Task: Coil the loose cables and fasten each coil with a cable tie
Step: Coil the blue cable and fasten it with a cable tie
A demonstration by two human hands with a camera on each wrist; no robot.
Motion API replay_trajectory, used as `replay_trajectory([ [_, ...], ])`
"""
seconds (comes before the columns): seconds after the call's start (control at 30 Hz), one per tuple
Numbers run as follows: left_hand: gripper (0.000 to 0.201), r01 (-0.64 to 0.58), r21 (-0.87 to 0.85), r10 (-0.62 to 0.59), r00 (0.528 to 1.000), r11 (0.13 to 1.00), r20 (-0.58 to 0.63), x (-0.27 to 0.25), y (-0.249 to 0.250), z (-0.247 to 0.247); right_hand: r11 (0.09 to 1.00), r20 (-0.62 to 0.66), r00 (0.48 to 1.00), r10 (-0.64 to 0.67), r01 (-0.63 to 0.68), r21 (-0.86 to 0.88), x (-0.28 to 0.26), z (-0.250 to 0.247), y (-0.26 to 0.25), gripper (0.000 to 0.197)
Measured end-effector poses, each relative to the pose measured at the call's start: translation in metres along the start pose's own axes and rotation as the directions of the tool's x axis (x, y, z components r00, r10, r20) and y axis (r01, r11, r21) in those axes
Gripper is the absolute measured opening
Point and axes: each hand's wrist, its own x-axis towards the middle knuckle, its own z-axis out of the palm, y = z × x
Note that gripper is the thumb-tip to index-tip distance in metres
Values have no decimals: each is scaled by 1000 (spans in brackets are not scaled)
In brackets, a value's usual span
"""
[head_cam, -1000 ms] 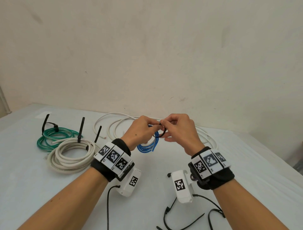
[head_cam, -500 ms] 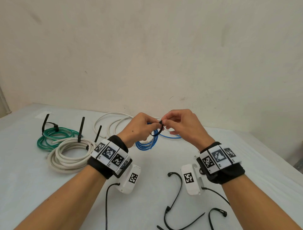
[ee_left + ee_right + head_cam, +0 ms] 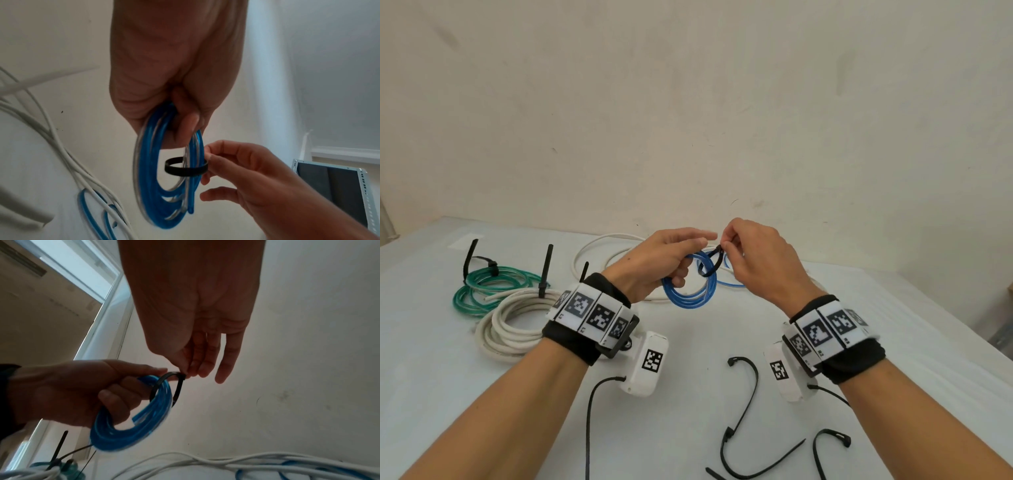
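White table: left hand grips blue coil; right hand pinches black tie, tie tail hidden.

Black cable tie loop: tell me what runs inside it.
Strands of the blue coil pass through the black cable tie. The right hand's fingers hide its locking head.

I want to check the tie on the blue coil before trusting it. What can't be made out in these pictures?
- Whether the black cable tie is locked: the right hand covers its head in every view.
- The blue coil strand count: motion blur in both wrist views.
- Where the blue coil's loose tail ends: the hands hide it in the head view.
- The spare ties near the bottom edge: cut off in the head view.
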Motion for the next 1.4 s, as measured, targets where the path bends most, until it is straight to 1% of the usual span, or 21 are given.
replay_trajectory([
  [0.1, 25, -1, -18, 2, 1000, 1000, 23, -2, 0, 3, 1000, 50, 999, -10, 11, -13, -3, 4, -4, 10],
  [0.27, 24, 8, 15, -7, 1000, 1000, -22, 2, -2, 10, 1000, -9, 1000, 18, -18, 9, -2, 3, -9, 9],
  [0.43, 19, 14, -4, -15, 1000, 1000, -26, 2, -2, 12, 999, -3, 999, 43, -43, -15, -4, 2, -13, 9],
  [0.5, 20, 36, -15, -37, 999, 999, -35, 1, -2, 11, 998, -39, 998, 58, -58, 4, -3, 0, -12, 11],
  [0.57, 24, 70, -39, -71, 997, 997, -28, 0, -5, 10, 995, -104, 990, 98, -95, 41, 0, -5, -9, 11],
  [0.63, 27, 94, -67, -95, 995, 993, -16, 0, -9, 10, 988, -159, 980, 119, -102, 112, 3, -7, -5, 9],
  [0.67, 28, 97, -77, -98, 995, 992, -17, 0, -10, 10, 982, -162, 980, 120, -93, 163, 5, -6, -4, 8],
  [0.73, 27, 92, -98, -95, 995, 991, -24, 2, -10, 11, 950, -123, 984, 131, -89, 298, 6, -2, -4, 6],
  [0.8, 26, 91, -139, -95, 995, 986, -28, 2, -9, 11, 863, -42, 984, 170, -129, 488, 7, 0, -4, 3],
  [0.83, 26, 91, -168, -96, 995, 982, -24, 1, -8, 11, 799, 16, 982, 187, -161, 580, 8, 1, -4, 5],
  [0.87, 26, 88, -195, -93, 995, 977, -18, 0, -6, 10, 750, 67, 981, 181, -182, 636, 8, 2, -4, 10],
  [0.9, 25, 84, -208, -88, 996, 974, -9, -1, -4, 10, 748, 87, 984, 157, -176, 640, 8, 3, -5, 13],
  [0.97, 27, 83, -207, -84, 996, 975, 5, -2, -1, 12, 799, 67, 991, 115, -132, 586, 7, 4, -5, 8],
  [1.03, 26, 103, -245, -101, 995, 964, 18, -3, 0, 13, 810, 23, 992, 127, -117, 575, 7, 5, -5, 11],
  [1.13, 17, 137, -379, -143, 990, 915, 12, -3, -2, 11, 795, -17, 986, 166, -124, 594, 4, 5, -5, 12],
  [1.2, 20, 138, -431, -167, 985, 892, -30, 0, -5, 12, 792, -28, 985, 169, -119, 599, 1, 8, -7, 12],
  [1.3, 24, 146, -457, -201, 977, 877, -73, 3, -7, 18, 819, -72, 982, 173, -103, 565, -3, 13, -7, 12],
  [1.4, 26, 195, -473, -248, 967, 859, -53, 3, -6, 19, 846, -107, 976, 189, -107, 523, -2, 18, -6, 12],
])
